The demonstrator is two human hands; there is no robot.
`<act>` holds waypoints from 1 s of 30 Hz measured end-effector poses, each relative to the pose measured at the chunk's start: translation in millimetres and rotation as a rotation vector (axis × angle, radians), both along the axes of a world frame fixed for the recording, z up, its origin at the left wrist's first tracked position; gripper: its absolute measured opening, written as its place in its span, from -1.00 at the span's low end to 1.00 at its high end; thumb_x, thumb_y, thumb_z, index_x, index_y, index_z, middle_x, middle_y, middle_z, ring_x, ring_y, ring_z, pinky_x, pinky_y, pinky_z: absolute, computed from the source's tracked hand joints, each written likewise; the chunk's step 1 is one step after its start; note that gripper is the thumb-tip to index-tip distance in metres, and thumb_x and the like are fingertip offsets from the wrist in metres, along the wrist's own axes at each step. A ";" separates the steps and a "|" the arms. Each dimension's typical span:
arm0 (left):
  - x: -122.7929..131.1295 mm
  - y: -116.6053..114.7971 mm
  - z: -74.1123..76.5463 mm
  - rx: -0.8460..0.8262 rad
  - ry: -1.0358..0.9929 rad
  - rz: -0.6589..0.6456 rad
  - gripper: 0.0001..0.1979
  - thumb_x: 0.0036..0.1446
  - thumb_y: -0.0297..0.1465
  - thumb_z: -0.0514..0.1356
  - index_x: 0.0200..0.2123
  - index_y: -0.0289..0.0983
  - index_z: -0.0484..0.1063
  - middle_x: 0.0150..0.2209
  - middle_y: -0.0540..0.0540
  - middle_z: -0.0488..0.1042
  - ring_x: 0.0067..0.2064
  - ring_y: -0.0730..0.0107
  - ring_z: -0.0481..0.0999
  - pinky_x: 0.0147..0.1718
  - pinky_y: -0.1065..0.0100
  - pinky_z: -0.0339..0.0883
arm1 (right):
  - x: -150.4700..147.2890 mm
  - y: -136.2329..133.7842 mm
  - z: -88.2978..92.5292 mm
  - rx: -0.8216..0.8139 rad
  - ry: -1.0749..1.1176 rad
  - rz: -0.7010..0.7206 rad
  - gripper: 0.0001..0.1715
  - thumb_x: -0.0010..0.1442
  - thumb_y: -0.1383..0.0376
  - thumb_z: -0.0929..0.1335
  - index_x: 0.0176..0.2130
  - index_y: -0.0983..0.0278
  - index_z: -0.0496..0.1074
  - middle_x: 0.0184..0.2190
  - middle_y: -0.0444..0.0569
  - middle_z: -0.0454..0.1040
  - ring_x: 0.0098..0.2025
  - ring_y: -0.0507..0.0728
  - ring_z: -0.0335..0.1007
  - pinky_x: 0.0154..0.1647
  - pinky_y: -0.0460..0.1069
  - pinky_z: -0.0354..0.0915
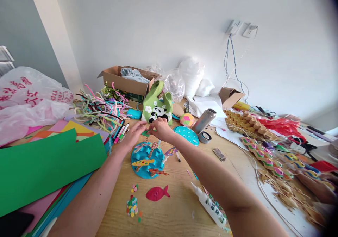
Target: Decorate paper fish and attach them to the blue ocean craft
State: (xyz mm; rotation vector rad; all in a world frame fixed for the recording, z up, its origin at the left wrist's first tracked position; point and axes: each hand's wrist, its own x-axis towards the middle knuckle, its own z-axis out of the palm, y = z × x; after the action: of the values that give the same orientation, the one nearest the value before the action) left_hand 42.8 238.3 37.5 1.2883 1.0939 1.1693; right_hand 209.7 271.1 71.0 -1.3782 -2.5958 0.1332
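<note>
My left hand (135, 131) and my right hand (161, 128) meet just behind a round blue craft piece (134, 163). Their fingertips close on a small green piece (145, 133), partly covered by the fingers. The blue piece has raised bumps and carries several paper fish, among them a yellow spotted fish (142, 162), an orange fish (157, 172) and a purple fish (171, 151) at its right edge. Nearer to me on the table lies a flat red fish (157, 193). Beside it are small coloured paper dots (132, 206).
A white glue bottle (212, 209) lies under my right forearm. Green sheets (52, 166) cover the left. Behind my hands stand a green panda bag (157, 106) and a metal flask (204, 121). At far right, another person's hand (317, 187) is near painted egg cartons (266, 157).
</note>
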 end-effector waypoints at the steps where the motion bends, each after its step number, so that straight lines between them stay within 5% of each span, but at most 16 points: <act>1: 0.1 -0.2 0.4 0.000 0.000 -0.001 -0.57 0.02 -0.16 0.16 -0.07 -0.25 0.45 -0.18 -0.11 0.56 0.00 0.13 0.49 0.01 0.17 0.30 | -0.1 -0.1 0.4 -0.002 0.001 0.001 -0.83 0.17 0.20 0.47 -0.30 0.27 0.58 -0.28 0.02 0.56 -0.03 0.25 0.28 0.01 0.14 0.03; 30: -0.2 -2.3 5.7 0.000 0.068 0.027 -0.60 0.08 -0.24 0.10 -0.03 -0.25 0.45 -0.10 -0.09 0.55 -0.02 0.18 0.47 -0.06 0.24 0.31 | 0.0 -2.2 0.2 0.026 0.038 0.051 -0.85 0.19 0.21 0.45 -0.30 0.26 0.56 -0.29 0.00 0.55 -0.09 0.22 0.24 -0.06 0.10 -0.01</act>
State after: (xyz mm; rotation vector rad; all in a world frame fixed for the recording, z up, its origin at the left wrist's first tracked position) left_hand 42.6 236.0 43.3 1.3247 1.1641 1.1531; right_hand 209.7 268.9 71.2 -1.2892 -2.5927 0.1322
